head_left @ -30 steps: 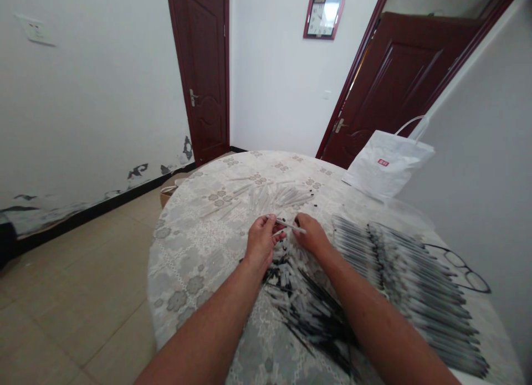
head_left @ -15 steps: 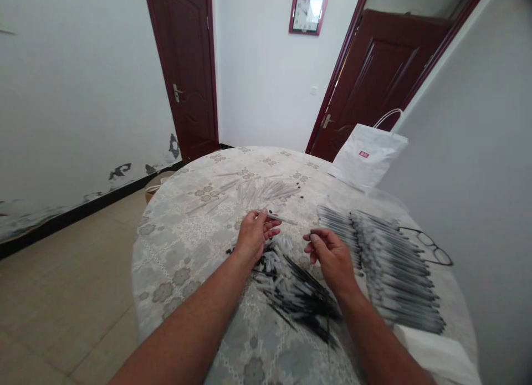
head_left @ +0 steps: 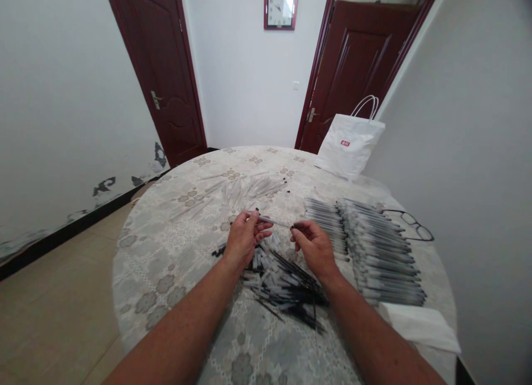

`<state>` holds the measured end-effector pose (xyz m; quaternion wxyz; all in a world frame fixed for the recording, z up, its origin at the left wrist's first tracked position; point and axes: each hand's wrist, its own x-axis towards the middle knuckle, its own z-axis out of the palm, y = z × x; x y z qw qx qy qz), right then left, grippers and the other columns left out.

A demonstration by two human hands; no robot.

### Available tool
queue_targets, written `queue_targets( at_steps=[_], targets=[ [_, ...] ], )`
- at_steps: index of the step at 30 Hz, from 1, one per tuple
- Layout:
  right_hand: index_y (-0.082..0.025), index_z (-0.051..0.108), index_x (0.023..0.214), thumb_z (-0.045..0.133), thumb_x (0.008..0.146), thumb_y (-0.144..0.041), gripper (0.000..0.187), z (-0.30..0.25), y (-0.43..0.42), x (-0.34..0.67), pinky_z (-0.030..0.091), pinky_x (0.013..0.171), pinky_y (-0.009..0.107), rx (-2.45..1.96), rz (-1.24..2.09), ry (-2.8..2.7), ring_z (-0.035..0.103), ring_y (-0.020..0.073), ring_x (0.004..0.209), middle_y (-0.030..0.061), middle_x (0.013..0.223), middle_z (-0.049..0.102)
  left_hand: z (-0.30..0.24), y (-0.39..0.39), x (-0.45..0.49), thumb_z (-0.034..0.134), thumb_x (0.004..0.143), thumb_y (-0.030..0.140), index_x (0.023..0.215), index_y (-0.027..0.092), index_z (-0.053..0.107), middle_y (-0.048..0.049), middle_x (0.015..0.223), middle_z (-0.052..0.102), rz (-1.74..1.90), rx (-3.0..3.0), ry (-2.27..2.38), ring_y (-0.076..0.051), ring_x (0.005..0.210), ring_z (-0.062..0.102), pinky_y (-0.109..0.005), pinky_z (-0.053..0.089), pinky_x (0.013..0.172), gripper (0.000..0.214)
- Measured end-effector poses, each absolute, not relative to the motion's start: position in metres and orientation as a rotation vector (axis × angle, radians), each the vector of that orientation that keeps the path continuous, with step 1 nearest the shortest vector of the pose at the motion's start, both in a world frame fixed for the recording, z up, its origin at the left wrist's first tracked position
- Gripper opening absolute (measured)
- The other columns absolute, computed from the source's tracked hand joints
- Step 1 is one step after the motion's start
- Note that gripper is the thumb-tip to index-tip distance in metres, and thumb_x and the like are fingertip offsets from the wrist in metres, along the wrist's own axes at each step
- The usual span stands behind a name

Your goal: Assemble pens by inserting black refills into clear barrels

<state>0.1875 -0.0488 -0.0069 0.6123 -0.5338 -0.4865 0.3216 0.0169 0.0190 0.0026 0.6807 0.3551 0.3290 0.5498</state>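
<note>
White-walled room, two dark red doors (head_left: 353,63) at the back, clock (head_left: 279,9) on the wall between them, flower-patterned cloth (head_left: 145,263) over a round table

Thin pale tube (head_left: 274,221) was up over mid-table, nearly level, spanning the two hands. Left hand (head_left: 245,235) had one end pinched thumb to index, remaining fingers spread apart below. A small black bit (head_left: 257,209) showed at that thumb; couldn't tell if it was gripped. Right hand (head_left: 313,246) had thumb and index together, clamped on a dark tip (head_left: 293,227) at the tube's other end. Too small to tell whether the tip was seated in it

Handling, my read: tube looked very light, stiff plastic, smooth enough to roll or slip. Likely to crack or bow if squeezed hard mid-span. Best hold: light fingertip pinch near the end, other end left free. Tip looked fiddly and easy to drop, so thumb and index pads only

Around it: heap of black rods and short clear pieces (head_left: 286,280) below the hands, between the forearms; loose fan of clear tubes (head_left: 253,188) beyond; rows of dark-cored sticks (head_left: 386,257) right of the right hand, glasses (head_left: 415,225) just past them, white bag (head_left: 349,147) further back
</note>
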Motion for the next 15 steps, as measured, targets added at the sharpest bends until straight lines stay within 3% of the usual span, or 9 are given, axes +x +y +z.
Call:
queue_targets(
  at_steps=[15],
  targets=[
    [-0.018, 0.062, 0.095, 0.068, 0.082, -0.037, 0.023, -0.0125, -0.048, 0.1859, 0.049, 0.049, 0.023, -1.232, 0.756, -1.105, 0.06, 0.0125, 0.057, -0.0009, 0.07, 0.065, 0.0048, 0.0163, 0.0165, 0.069, 0.083, 0.041, 0.095, 0.018, 0.051, -0.0081, 0.089, 0.072, 1.229, 0.87, 0.755, -0.019, 0.074, 0.072, -0.028, 0.058, 0.06, 0.032]
  ],
)
